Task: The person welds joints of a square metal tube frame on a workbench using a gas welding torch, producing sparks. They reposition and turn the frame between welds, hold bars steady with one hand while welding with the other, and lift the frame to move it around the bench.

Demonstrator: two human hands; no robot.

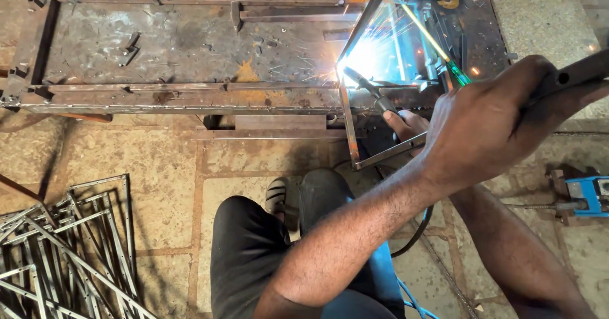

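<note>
Head view looks down on our 2 hands at a rusty steel workbench. Our left hand, at about 3 o'clock in the picture, is closed in a fist around a dark metal bar that runs off toward 2 o'clock. Our right hand sits just beyond it, toward 9 o'clock of the left hand, largely hidden behind the left wrist; it grips the welding electrode holder, fingers curled around the handle. From the holder the rod points toward 11 o'clock and ends in a bright white arc with sparks flying over the bench top.

Between the hands stands a thin square-bar metal frame, tilted, its lower corner hanging off the bench edge just at 7 o'clock of the right hand, its upper part rising past the arc toward 12 o'clock. The arc burns right against this frame, near to the right hand and at 10 o'clock of the left.

At 7 o'clock in the picture a heap of similar finished frames lies on the stone floor, well apart from both hands. Our dark-trousered knee shows at 6 o'clock, and a blue machine sits at 4 o'clock.
</note>
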